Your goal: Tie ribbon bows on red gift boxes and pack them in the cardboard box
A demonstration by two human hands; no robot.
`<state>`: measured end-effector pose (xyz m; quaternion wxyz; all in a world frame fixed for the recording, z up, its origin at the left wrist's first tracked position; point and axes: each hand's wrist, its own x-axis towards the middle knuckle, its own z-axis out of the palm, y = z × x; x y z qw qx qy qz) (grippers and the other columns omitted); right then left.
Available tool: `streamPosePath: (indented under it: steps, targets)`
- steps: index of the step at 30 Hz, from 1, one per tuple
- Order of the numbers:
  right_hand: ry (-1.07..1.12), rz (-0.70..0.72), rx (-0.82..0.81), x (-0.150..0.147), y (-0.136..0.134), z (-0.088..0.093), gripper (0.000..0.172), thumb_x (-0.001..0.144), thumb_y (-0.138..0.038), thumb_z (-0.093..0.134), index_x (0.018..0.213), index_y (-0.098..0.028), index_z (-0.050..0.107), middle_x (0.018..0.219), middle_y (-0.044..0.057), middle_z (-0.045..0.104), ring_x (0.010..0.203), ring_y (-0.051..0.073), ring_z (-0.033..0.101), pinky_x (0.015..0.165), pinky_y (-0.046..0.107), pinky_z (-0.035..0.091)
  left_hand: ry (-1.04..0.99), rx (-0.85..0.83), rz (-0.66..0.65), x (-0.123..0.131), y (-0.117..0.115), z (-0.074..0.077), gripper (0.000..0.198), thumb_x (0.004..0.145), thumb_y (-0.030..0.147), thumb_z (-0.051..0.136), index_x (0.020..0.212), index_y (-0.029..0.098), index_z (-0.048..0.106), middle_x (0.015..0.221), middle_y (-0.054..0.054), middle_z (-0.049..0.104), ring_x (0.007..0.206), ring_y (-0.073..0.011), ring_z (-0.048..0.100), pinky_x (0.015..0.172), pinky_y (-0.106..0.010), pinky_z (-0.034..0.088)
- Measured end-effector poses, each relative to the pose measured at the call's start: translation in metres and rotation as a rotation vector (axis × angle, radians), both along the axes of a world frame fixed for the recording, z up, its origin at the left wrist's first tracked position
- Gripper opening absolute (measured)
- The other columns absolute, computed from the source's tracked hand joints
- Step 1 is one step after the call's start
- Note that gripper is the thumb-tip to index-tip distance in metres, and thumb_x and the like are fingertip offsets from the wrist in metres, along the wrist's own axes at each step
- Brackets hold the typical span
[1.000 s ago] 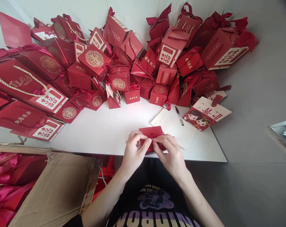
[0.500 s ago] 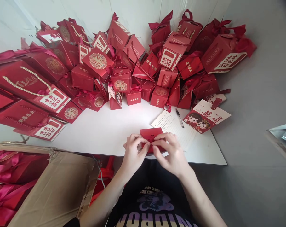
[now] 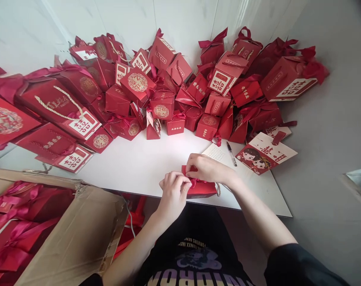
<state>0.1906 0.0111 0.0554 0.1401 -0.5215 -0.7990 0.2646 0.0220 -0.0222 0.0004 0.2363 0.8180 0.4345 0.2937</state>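
Note:
A small red gift box (image 3: 202, 190) lies at the table's front edge, with a cord handle (image 3: 218, 189) showing at its right side. Across its top runs a red ribbon (image 3: 195, 181). My left hand (image 3: 175, 186) pinches the ribbon at the left, thumb against fingertips. Over the top of the box, my right hand (image 3: 202, 167) is bent inward with its fingers closed on the ribbon too. The fingers hide much of the ribbon, so its knot cannot be made out.
Many red gift boxes (image 3: 162, 105) are piled along the wall. A written sheet (image 3: 214, 153), a black pen (image 3: 231, 153) and a printed gift bag (image 3: 259, 157) lie to the right. At the lower left stands a cardboard carton (image 3: 79, 222) holding more red boxes.
My right hand has swung over the top of the box, its wrist turned and forearm raised. The box has turned, baring its right side and cord handle. The camera view has shifted slightly.

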Motion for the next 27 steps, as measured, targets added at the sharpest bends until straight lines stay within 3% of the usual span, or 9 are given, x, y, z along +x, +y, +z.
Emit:
streamPosePath:
  steps: [6, 10, 14, 17, 21, 27]
  targets:
    - [0.173, -0.165, 0.044, 0.002, -0.005, -0.007, 0.008, 0.074, -0.014, 0.056, 0.069, -0.018, 0.06, 0.08, 0.0, 0.058, 0.06, 0.01, 0.053, 0.063, 0.023, 0.042, 0.017, -0.04, -0.012, 0.002, 0.001, 0.003, 0.014, 0.089, 0.02, 0.042, 0.08, 0.019, 0.052, 0.092, -0.003, 0.053, 0.092, -0.0187, 0.049, 0.08, -0.036, 0.032]
    - [0.137, -0.319, 0.165, 0.004, -0.012, -0.012, 0.008, 0.075, -0.014, 0.056, 0.069, -0.018, 0.057, 0.079, 0.002, 0.057, 0.073, 0.015, 0.056, 0.072, 0.027, 0.044, 0.032, -0.053, -0.004, 0.004, 0.003, 0.007, 0.013, 0.088, 0.02, 0.042, 0.079, 0.019, 0.052, 0.092, -0.003, 0.052, 0.092, -0.0195, 0.049, 0.08, -0.037, 0.032]
    - [0.161, -0.641, 0.386, 0.005, -0.039, -0.014, 0.008, 0.081, -0.026, 0.055, 0.078, -0.018, 0.055, 0.083, 0.006, 0.058, 0.079, 0.019, 0.055, 0.074, 0.031, 0.044, 0.033, -0.075, 0.017, 0.006, 0.003, 0.009, 0.015, 0.087, 0.027, 0.045, 0.076, 0.019, 0.053, 0.091, -0.003, 0.051, 0.09, -0.0196, 0.049, 0.079, -0.037, 0.033]
    - [0.242, -0.845, 0.28, 0.004, -0.069, -0.015, 0.023, 0.086, -0.04, 0.05, 0.075, -0.02, 0.054, 0.067, 0.002, 0.057, 0.061, 0.016, 0.053, 0.059, 0.027, 0.042, 0.024, -0.088, 0.018, 0.008, 0.005, 0.008, 0.019, 0.087, 0.032, 0.048, 0.074, 0.02, 0.054, 0.091, -0.003, 0.052, 0.09, -0.0197, 0.049, 0.08, -0.037, 0.034]
    - [0.285, -0.838, 0.072, -0.004, -0.092, -0.024, 0.033, 0.086, -0.048, 0.048, 0.07, -0.02, 0.055, 0.054, -0.002, 0.051, 0.049, 0.013, 0.047, 0.05, 0.025, 0.038, 0.006, -0.093, 0.023, 0.009, 0.009, 0.007, 0.02, 0.086, 0.031, 0.049, 0.071, 0.019, 0.052, 0.09, -0.003, 0.052, 0.089, -0.0191, 0.049, 0.079, -0.036, 0.035]
    - [0.351, -0.755, 0.184, -0.013, -0.085, -0.038, 0.019, 0.081, -0.037, 0.057, 0.083, -0.02, 0.063, 0.071, 0.002, 0.055, 0.06, 0.015, 0.052, 0.058, 0.028, 0.045, -0.02, -0.066, 0.035, 0.009, 0.011, 0.005, 0.011, 0.081, 0.029, 0.058, 0.075, 0.021, 0.057, 0.092, -0.002, 0.053, 0.093, -0.0206, 0.051, 0.08, -0.037, 0.035]
